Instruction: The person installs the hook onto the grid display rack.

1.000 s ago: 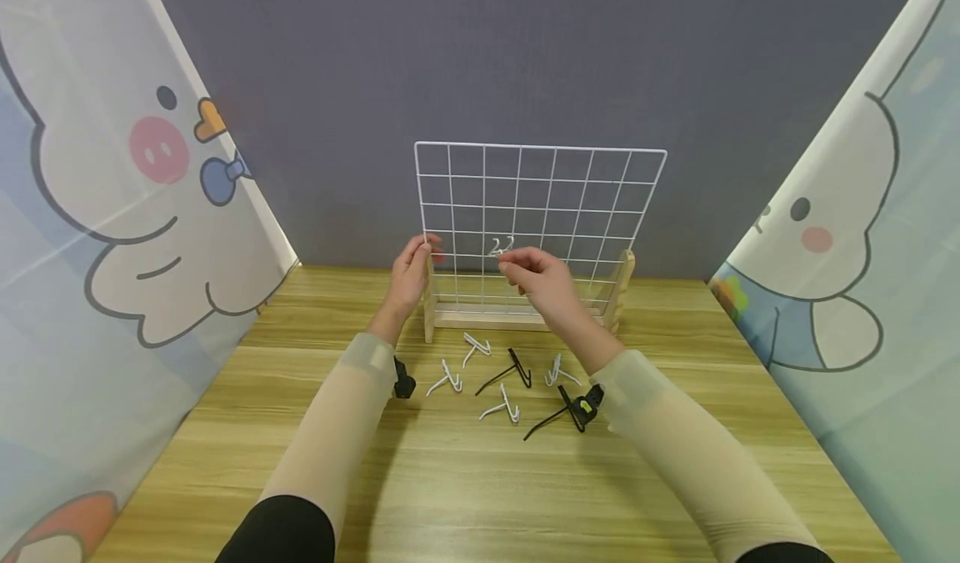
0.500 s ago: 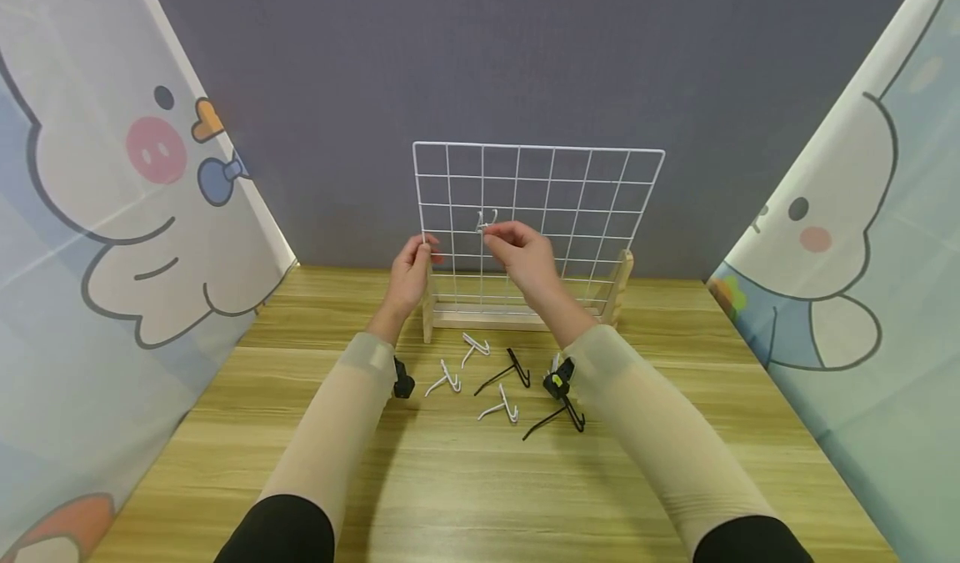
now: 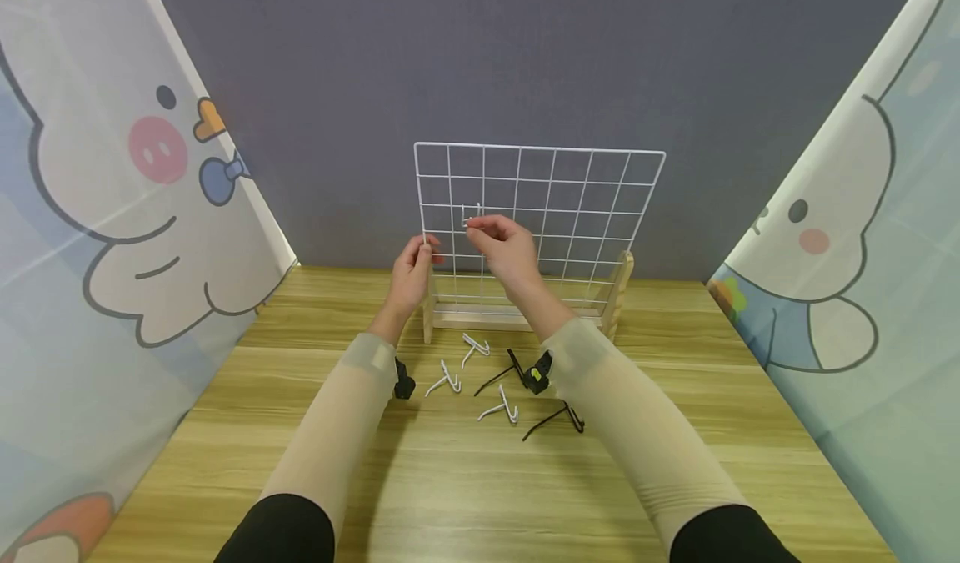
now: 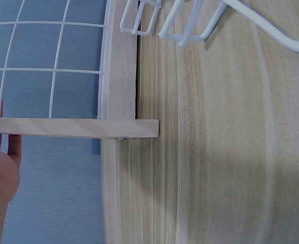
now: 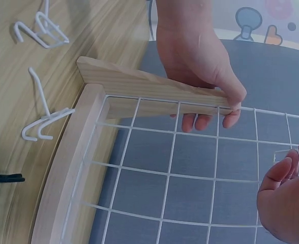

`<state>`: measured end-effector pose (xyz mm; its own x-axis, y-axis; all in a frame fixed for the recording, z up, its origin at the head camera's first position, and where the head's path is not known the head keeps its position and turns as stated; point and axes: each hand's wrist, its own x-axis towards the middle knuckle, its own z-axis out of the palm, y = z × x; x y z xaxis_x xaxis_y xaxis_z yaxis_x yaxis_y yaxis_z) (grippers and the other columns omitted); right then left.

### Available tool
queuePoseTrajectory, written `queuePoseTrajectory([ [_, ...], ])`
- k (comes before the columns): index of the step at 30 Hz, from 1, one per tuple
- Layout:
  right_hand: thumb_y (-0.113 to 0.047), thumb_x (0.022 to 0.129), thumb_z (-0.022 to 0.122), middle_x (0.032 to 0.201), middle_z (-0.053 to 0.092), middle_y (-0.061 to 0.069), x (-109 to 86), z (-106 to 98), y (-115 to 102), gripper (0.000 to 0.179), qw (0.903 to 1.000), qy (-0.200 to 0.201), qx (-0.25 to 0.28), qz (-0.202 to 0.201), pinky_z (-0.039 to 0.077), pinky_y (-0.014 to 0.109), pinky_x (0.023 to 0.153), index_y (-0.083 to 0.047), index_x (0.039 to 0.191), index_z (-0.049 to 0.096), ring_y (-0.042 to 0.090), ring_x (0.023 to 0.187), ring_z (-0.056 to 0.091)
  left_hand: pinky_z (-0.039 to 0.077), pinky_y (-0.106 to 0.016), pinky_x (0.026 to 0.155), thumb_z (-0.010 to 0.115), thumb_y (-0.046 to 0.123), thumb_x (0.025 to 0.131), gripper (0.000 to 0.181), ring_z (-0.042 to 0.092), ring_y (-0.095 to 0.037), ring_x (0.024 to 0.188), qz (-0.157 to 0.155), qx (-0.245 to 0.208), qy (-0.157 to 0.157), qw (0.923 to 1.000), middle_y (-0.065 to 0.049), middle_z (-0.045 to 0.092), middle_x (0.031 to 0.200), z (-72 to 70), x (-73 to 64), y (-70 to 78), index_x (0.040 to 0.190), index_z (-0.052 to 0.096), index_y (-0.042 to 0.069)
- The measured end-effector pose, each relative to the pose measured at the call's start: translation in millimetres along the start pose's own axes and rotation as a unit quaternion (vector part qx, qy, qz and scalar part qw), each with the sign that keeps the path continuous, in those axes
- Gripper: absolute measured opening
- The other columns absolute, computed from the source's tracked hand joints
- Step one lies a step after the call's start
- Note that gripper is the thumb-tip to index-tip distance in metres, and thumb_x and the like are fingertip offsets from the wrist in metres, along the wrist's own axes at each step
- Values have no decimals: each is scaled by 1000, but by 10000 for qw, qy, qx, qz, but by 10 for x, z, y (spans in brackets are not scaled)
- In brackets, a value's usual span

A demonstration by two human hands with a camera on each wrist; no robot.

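Since the frame half a second ago, the right hand (image 3: 508, 254) has shifted left across the front of the white wire grid (image 3: 540, 148), taking a white prong hook (image 3: 464, 219) with it, while the left hand (image 3: 410, 269) has stayed put. From the left, that left hand grips the grid's edge together with the upright of the wooden stand (image 3: 480, 319), its fingers curled around. Next along, a white hook (image 3: 448, 375) lies on the wooden table (image 3: 420, 480), then another, nearer the stand (image 3: 476, 345). The right hand's thumb and fingers pinch the raised hook, prongs up, before the grid's left half; whether it touches the wires cannot be told. Below lie a black hook (image 3: 514, 366), a third white hook (image 3: 506, 404) and, rightmost, a second black hook (image 3: 565, 409), partly covered by the right sleeve (image 3: 637, 429).
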<state>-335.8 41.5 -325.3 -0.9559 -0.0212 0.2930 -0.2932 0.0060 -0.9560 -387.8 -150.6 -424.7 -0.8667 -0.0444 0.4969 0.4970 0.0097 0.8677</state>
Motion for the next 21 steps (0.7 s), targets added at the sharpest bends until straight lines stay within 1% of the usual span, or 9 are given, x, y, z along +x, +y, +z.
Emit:
queuePoseTrajectory([
  [1,-12,101,77,85,68,-9,8,13,4,21,10000,16,10,-18,47,21,65,-1,119,79,8,78,59,51,-64,114,43,12,119,31,73,-25,102,1,6,24,10000,-35,62,125,-2,0,-1,130,60,-12],
  [2,-12,101,77,85,68,-9,14,27,8,20,10000,37,31,-18,47,21,65,-2,118,79,8,77,59,51,-64,114,44,12,119,31,73,-27,102,3,-2,39,10000,-29,63,122,-3,-2,-1,130,60,-12],
  [6,-10,101,77,83,67,-10,55,71,50,21,9998,138,118,-92,45,18,64,1,119,79,6,74,56,51,-62,115,44,13,119,31,65,-57,113,-39,41,47,10000,-10,67,112,-6,-5,13,130,61,-10],
  [7,-10,101,76,83,67,-10,64,77,60,21,9997,164,134,-106,45,19,63,1,119,79,5,73,56,51,-61,115,44,13,119,30,64,-58,115,-65,73,37,9999,-7,67,111,-5,-7,18,130,61,-9],
  [10,-11,101,77,81,66,-10,86,94,83,22,9996,229,112,-145,45,19,63,1,119,79,6,72,55,51,-61,115,44,13,119,30,63,-61,117,-83,91,5,9999,-19,67,115,1,-14,24,131,60,-9],
  [12,-12,101,77,81,65,-10,96,106,91,21,9995,260,76,-152,45,19,63,-1,118,79,6,72,55,51,-62,115,43,12,119,30,62,-63,118,-72,51,4,10000,-31,64,122,7,-17,22,131,59,-11],
  [14,-13,101,77,81,65,-10,106,120,102,20,9995,283,11,-160,45,19,63,-1,117,80,6,73,56,51,-64,114,43,12,119,30,60,-65,119,-57,20,3,10000,-39,59,127,12,-18,16,131,59,-11],
  [18,-14,101,78,82,66,-10,120,146,131,19,9993,328,-36,-157,46,19,67,-2,116,80,5,77,58,50,-66,113,43,12,119,30,63,-63,117,-26,26,20,10000,-40,58,126,16,-14,7,130,59,-11],
  [21,-15,101,78,83,67,-10,130,163,161,20,9994,316,-14,-113,48,19,69,-2,117,80,6,79,60,49,-68,113,44,11,119,29,69,-52,111,25,16,54,10000,-40,59,126,17,-5,1,129,60,-11],
])
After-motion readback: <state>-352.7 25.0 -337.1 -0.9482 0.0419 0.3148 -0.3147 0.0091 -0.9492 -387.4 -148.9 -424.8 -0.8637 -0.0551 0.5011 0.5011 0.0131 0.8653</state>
